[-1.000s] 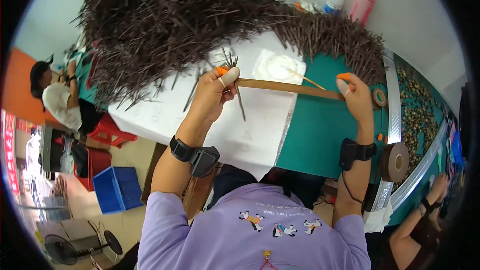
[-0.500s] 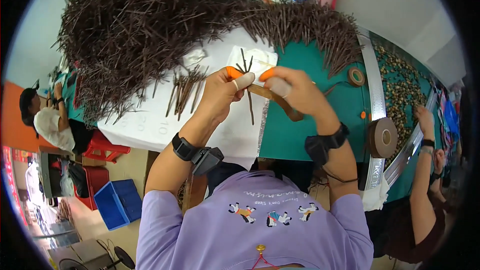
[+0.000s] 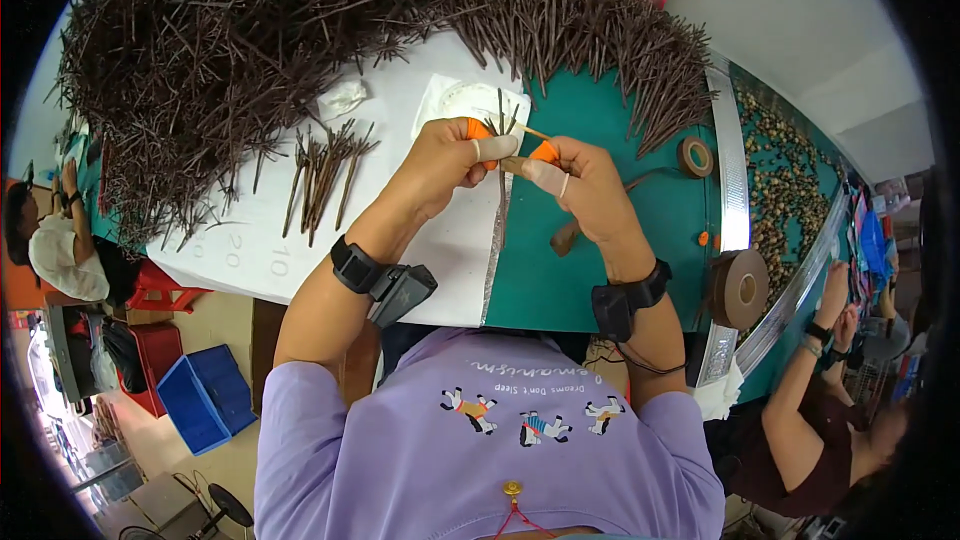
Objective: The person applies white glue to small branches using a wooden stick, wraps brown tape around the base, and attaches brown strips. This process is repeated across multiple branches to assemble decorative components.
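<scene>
A brown branched twig [image 3: 502,190] stands roughly upright above the table, its forked tips fanning out at the top. Its stem is pinched between the thumb and fingers of my left hand [image 3: 440,165], which wears orange and pale finger covers. Close against it on the right, my right hand [image 3: 590,185] is closed on the end of a brown tape strip [image 3: 565,237] that meets the stem. A thin tan stick [image 3: 532,130] pokes out near my right fingertips; how it is held is unclear. Behind the hands lies a white pad [image 3: 428,105] on the table.
A large heap of brown twigs [image 3: 220,60] covers the back left, with more twigs [image 3: 600,30] along the back. Several twigs [image 3: 320,175] lie left of my hands. Tape rolls [image 3: 695,157] [image 3: 740,288] sit right. Beyond a metal strip, a person's hands [image 3: 838,295] are near small brown pieces [image 3: 780,170].
My right hand has come in beside my left, bringing the tape end to the twig's stem. The whole view has shifted, so the table appears further left.
</scene>
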A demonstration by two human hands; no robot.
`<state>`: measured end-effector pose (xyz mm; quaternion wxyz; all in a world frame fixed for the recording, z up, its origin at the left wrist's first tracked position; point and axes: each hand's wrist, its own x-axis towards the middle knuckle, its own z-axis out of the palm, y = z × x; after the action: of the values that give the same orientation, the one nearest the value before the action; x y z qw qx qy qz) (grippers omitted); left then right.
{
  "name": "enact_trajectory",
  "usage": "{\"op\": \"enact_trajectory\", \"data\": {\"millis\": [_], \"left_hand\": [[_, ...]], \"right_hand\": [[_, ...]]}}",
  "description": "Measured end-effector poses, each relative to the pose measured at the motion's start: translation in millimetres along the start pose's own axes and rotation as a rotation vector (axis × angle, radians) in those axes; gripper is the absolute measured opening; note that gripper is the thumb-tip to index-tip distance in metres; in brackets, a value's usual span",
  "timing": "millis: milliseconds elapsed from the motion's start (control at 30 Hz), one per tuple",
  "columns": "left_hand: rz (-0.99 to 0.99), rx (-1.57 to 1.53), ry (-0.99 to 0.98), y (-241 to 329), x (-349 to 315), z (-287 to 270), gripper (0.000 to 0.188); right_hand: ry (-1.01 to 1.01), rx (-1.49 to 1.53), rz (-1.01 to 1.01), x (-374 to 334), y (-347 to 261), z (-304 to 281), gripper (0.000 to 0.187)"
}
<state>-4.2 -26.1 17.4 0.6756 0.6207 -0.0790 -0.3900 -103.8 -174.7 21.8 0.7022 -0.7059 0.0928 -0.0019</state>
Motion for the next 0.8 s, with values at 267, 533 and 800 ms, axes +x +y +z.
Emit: {"op": "enact_trajectory", "data": {"millis": [267, 533, 800], "left_hand": [[0.08, -0.154, -0.333, -9, 11, -5, 0.015], [0.08, -0.255, -0.144, -15, 17, 5, 0.021], [0.28, 0.095, 0.142, -26, 12, 14, 0.023]], "right_hand": [[-0.04, 0.096, 0.058, 3, 10, -4, 0.017], [0.108, 0.171, -0.041, 6, 19, 7, 0.014], [0.3, -0.628, -0.489, 8, 31, 17, 0.013]]}}
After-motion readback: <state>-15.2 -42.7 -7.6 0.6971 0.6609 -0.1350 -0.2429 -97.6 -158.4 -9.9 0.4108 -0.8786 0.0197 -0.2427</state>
